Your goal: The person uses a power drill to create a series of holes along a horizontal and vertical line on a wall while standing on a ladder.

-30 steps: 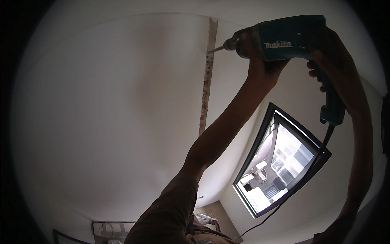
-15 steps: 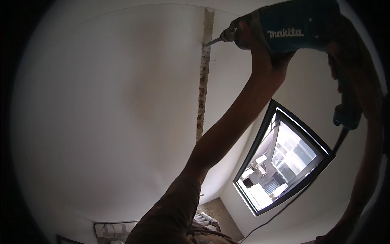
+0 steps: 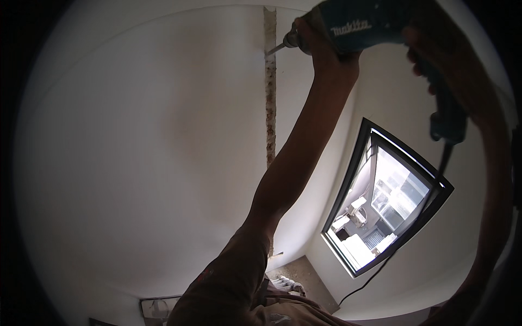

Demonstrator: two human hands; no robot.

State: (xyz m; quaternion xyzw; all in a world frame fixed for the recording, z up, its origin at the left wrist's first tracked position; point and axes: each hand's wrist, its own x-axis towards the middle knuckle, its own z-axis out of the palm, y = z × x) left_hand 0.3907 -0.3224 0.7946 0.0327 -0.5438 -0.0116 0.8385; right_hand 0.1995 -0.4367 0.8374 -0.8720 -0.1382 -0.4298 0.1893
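White, dim walls (image 3: 125,141) surround us, the broadest spreading across the left, with a bright, black-framed window (image 3: 389,198) at right. We hold a teal, pistol-gripped power drill (image 3: 375,24) high at the upper right, its black cord (image 3: 445,160) hanging past the window. Down the broad wall runs a narrow, rough-edged grey-brown groove (image 3: 270,98), passing behind our left forearm (image 3: 296,146) and showing again below it. By our reading, the lower stretch, pitted and brown, has been roughed out; the paler, smoother upper stretch looks less worked and may be what is left, though we cannot gauge depth. Our right hand (image 3: 437,49) wraps the rear grip, fingertips curled round its inner side; whether one presses a trigger, we cannot tell. Our left hand (image 3: 329,51) cradles the front housing from beneath, bent snugly around it behind the dark chuck (image 3: 292,38), some fingers hidden. Smallest of all, the slim metal bit (image 3: 275,49) slants down leftward, its tip at the groove, apparently touching.
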